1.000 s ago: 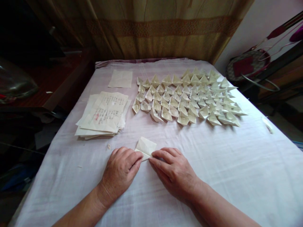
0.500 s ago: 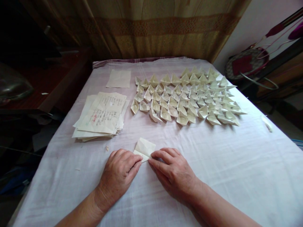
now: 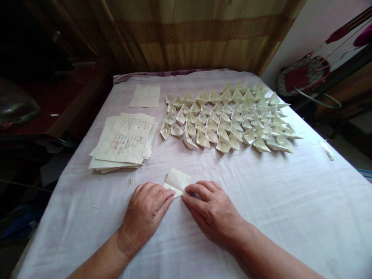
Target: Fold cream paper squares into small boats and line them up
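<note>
A small folded piece of cream paper (image 3: pixel 178 179) lies near the front middle of the cloth, with creases across it and its near edge turned up. My left hand (image 3: pixel 147 209) pinches its lower left edge between thumb and fingers. At the lower right corner, my right hand (image 3: pixel 213 213) grips the same paper with thumb and forefinger. The undersides of both hands are hidden. Beyond them to the right, several rows of folded paper boats (image 3: pixel 223 120) stand close together.
A stack of handwritten sheets (image 3: pixel 122 141) lies left of the boats, and a single blank sheet (image 3: pixel 145 96) is behind it. Small paper scraps (image 3: pixel 131 181) dot the white cloth (image 3: pixel 276 201). A curtain (image 3: pixel 186 35) hangs at the back. A dark red table (image 3: pixel 72 104) adjoins on the left.
Both hands keep their grip on the folded paper, almost unmoved. The view has shifted very slightly; nothing else visibly differs.
</note>
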{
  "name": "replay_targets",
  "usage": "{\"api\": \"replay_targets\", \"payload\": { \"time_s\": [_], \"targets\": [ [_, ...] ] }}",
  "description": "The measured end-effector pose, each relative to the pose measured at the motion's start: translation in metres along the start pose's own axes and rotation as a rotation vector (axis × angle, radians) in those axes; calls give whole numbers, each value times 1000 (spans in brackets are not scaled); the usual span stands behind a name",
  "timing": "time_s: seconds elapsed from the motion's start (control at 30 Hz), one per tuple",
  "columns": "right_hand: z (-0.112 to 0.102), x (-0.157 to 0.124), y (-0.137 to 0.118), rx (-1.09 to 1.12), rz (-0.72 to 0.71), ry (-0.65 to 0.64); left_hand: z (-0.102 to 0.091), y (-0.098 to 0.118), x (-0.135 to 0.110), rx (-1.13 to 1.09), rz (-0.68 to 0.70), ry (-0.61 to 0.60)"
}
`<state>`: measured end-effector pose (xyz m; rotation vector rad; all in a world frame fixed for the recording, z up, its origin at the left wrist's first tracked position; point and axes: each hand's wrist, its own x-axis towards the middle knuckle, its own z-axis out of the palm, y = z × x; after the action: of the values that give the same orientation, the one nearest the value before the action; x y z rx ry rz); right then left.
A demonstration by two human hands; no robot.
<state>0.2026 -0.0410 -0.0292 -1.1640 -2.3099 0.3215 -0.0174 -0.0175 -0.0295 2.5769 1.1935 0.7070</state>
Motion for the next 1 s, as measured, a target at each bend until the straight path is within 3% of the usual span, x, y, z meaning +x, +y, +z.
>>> {"api": "replay_targets", "payload": {
  "time_s": [0.43, 1.0],
  "targets": [
    [2, 2, -6, -124, 11, -46, -2, -1, 1, -7, 3, -1],
    [1, 1, -5, -76, 13, -21, -1, 0, 1, 10, -14, -12]
  ]
}}
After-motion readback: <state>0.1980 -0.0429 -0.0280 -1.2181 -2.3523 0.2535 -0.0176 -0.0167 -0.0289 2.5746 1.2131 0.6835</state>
